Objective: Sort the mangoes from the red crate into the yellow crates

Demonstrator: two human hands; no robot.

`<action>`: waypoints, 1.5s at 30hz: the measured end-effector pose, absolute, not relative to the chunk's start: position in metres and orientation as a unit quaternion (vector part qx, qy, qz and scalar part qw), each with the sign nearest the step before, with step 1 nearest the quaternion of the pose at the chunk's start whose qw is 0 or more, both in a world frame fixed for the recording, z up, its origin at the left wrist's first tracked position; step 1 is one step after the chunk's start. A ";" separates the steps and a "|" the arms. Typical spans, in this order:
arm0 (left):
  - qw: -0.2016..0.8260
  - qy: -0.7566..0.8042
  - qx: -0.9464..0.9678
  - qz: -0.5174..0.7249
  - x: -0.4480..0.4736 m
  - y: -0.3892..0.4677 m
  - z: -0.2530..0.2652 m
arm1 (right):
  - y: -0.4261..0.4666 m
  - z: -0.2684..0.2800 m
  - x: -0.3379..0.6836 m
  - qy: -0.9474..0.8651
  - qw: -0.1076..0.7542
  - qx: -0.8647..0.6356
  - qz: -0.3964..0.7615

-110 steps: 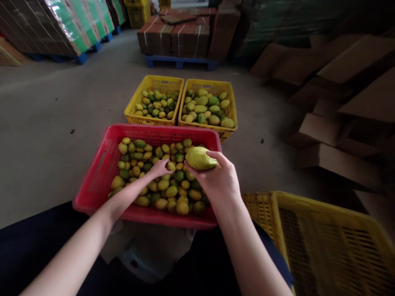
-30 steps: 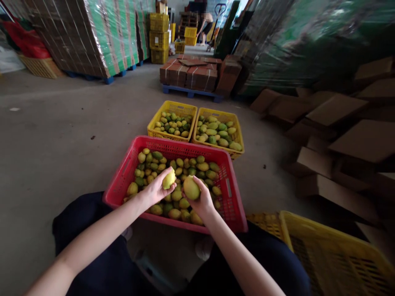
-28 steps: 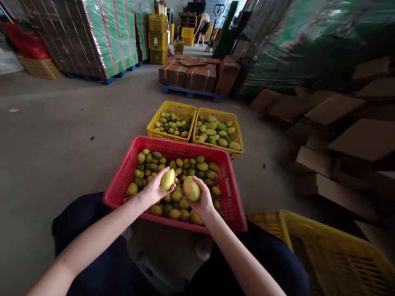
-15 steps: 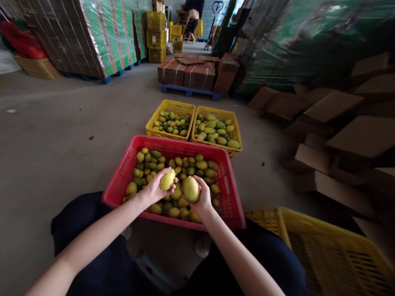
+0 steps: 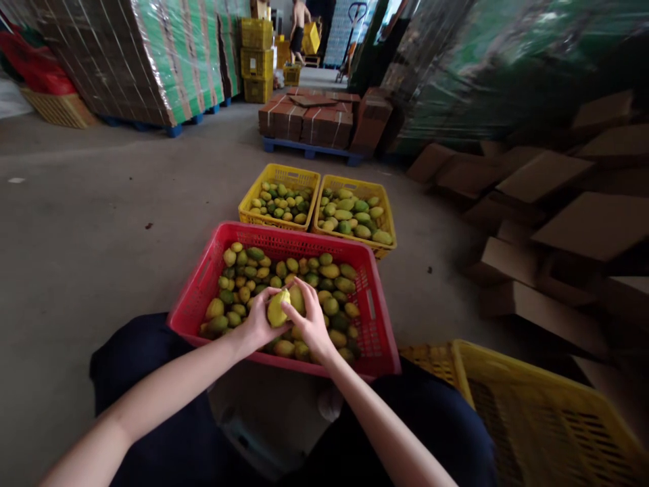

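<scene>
The right hand (image 5: 310, 326) hides its fruit; the yellow crate (image 5: 547, 412) is cut off.

Seen from head height, looking forward and steeply down, close over both forearms to the red crate (image 5: 378, 318), with warehouse floor (image 5: 91, 223) stretching beyond.

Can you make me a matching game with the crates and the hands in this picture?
Things:
1. red crate
2. two yellow crates with fruit
3. empty yellow crate
4. left hand
5. right hand

Places or states:
A. at the lower right, next to the person's leg
B. side by side on the floor beyond the red crate
C. right in front of the person, full of green and yellow fruit
D. holding a yellow fruit over the red crate
E. fingers down on the fruit pile, beside the held fruit

Pairs: 1-C, 2-B, 3-A, 4-D, 5-E
</scene>
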State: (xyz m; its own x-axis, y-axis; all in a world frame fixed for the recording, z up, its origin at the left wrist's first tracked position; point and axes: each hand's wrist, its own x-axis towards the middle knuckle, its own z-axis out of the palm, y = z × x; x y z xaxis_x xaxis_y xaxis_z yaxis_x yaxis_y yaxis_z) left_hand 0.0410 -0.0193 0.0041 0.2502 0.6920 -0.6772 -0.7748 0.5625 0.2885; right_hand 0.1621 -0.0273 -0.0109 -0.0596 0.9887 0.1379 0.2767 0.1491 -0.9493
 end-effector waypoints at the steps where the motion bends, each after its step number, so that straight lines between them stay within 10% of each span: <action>1: 0.786 0.398 -0.059 0.469 0.042 -0.018 0.002 | -0.030 -0.014 0.161 -0.651 0.427 -0.513 0.361; 17: 0.824 0.353 0.021 0.443 0.030 -0.006 0.020 | -0.049 0.005 0.160 -0.831 0.403 -0.363 0.125; 25: 0.599 0.343 0.278 0.668 0.020 -0.001 0.031 | -0.036 0.007 0.178 -0.773 0.495 -0.397 0.006; 35: 0.468 0.344 0.480 0.658 0.021 -0.011 0.029 | -0.041 0.002 0.172 -0.783 0.468 -0.409 0.041; 45: 0.730 0.398 0.105 0.545 0.027 0.004 0.025 | -0.039 0.007 0.172 -0.711 0.497 -0.478 0.137</action>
State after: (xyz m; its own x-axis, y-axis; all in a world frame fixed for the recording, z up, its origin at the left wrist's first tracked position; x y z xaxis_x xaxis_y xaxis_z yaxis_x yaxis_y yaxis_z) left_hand 0.0274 0.0040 0.0249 0.0881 0.8803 -0.4662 -0.7124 0.3828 0.5882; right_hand 0.1721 -0.0388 0.0071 -0.0484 0.8159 0.5762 0.5434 0.5055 -0.6702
